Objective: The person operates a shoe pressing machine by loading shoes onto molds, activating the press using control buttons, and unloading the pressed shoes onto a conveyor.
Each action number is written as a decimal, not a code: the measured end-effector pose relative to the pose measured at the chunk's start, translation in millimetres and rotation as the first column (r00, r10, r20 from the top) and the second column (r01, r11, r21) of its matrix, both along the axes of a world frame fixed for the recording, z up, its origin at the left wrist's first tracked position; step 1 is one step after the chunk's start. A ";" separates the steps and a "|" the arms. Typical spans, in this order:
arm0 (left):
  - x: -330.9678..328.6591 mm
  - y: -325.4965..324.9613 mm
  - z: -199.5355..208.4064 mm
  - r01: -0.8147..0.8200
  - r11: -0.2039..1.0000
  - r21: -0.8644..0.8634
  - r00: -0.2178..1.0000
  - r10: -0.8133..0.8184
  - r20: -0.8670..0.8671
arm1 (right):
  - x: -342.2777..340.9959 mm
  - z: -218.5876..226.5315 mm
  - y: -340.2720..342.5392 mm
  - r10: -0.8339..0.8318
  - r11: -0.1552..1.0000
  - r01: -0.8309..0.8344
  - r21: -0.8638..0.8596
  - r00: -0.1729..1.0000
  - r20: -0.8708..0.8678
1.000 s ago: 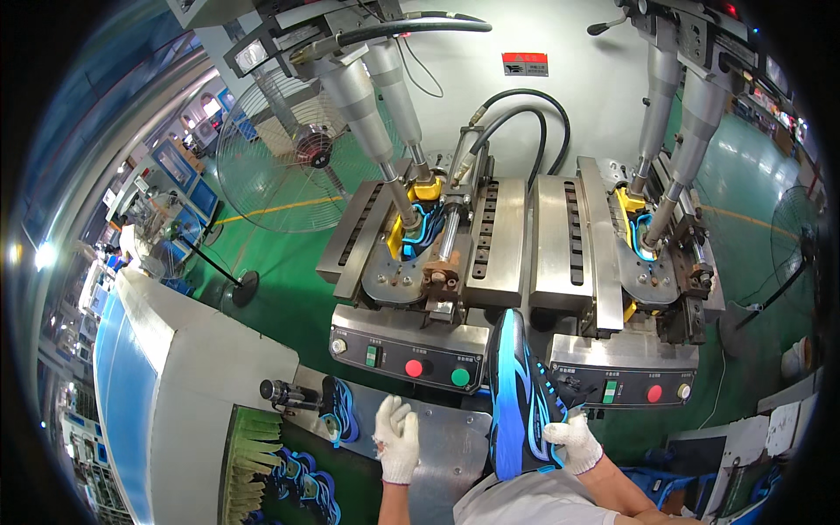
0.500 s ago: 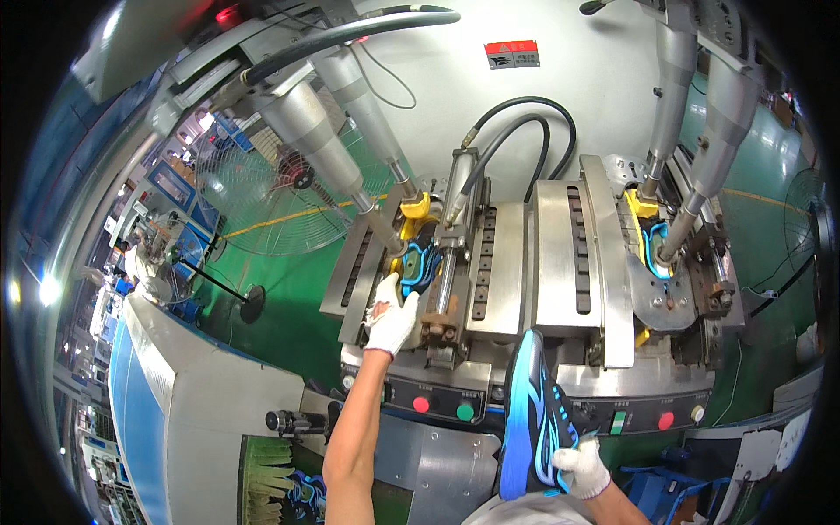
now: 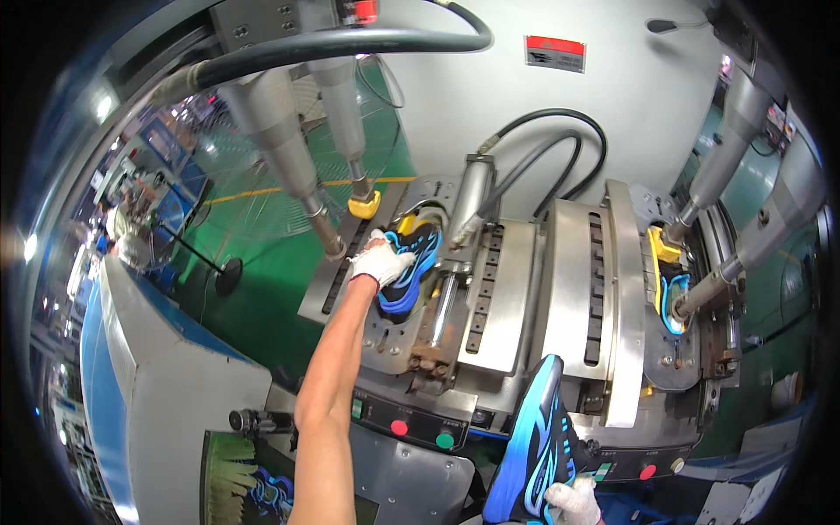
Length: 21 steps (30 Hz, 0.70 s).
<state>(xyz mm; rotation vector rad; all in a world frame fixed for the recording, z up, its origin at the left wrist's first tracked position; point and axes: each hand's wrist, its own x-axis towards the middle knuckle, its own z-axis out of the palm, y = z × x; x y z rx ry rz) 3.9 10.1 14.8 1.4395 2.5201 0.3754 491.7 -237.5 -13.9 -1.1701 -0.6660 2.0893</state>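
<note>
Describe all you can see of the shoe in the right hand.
The shoe has a black upper, apparently fabric, with blue wavy lines, and a thick sole shading from light to deep blue. It tilts at the picture's lower edge, toe away from the person, sole facing left. The gloved right hand grips it near the heel.

The white-gloved left hand (image 3: pixel 381 262) now grips the left black-and-blue shoe (image 3: pixel 402 300); the yellow-tipped silver rod (image 3: pixel 356 170) has lifted clear.

Left arm (image 3: pixel 327 385) bare, extended well forward from the lower edge, elbow slightly bent, white-gloved left hand (image 3: pixel 380 264) back uppermost, its grip partly hidden; right hand (image 3: pixel 577 502), also gloved, low in view, curled closed, thumb (image 3: pixel 557 496) pointing left.
</note>
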 end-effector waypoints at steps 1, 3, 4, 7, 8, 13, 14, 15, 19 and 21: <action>11.9 -12.3 13.7 -0.034 0.999 0.031 0.999 0.034 0.014 | 2.6 -1.4 4.7 -0.006 1.000 0.006 -0.008 1.000 0.006; 24.2 -52.3 26.6 -0.094 0.977 0.190 0.994 0.101 -0.028 | -16.1 24.6 18.9 -0.066 0.998 0.066 0.002 0.995 0.072; 34.6 -80.5 24.8 -0.104 0.942 0.320 0.988 0.134 -0.073 | -29.5 33.3 32.8 -0.053 0.986 0.061 0.158 0.997 -0.055; 76.4 -179.9 51.2 -0.207 0.846 0.491 0.957 0.070 0.283 | -55.6 5.6 70.9 0.056 0.975 -0.046 0.218 0.997 -0.043; 82.9 -218.1 42.3 -0.250 0.813 0.525 0.930 0.050 0.364 | -103.1 25.8 92.1 0.023 0.981 0.007 0.194 0.988 -0.156; 136.8 -371.3 -32.5 -0.488 0.777 0.399 0.870 0.393 0.298 | -269.5 28.0 225.6 0.253 0.944 -0.208 0.256 0.954 -0.160; 149.3 -403.1 -62.4 -0.551 0.762 0.341 0.835 0.502 0.226 | -297.6 25.7 245.1 0.285 0.943 -0.257 0.211 0.951 -0.115; 169.4 -433.1 -83.7 -0.655 0.719 0.233 0.750 0.581 0.317 | -321.5 -0.7 276.3 0.224 0.948 -0.232 0.219 0.973 0.064; 245.2 -491.3 -130.8 -0.814 0.554 -0.177 0.534 0.832 0.149 | -333.6 -111.4 403.9 0.031 0.832 -0.455 0.319 0.611 0.791; 297.6 -534.1 -162.6 -0.911 0.392 -0.127 0.376 0.917 0.137 | -347.4 -157.7 406.3 -0.309 0.789 -0.377 0.486 0.440 0.843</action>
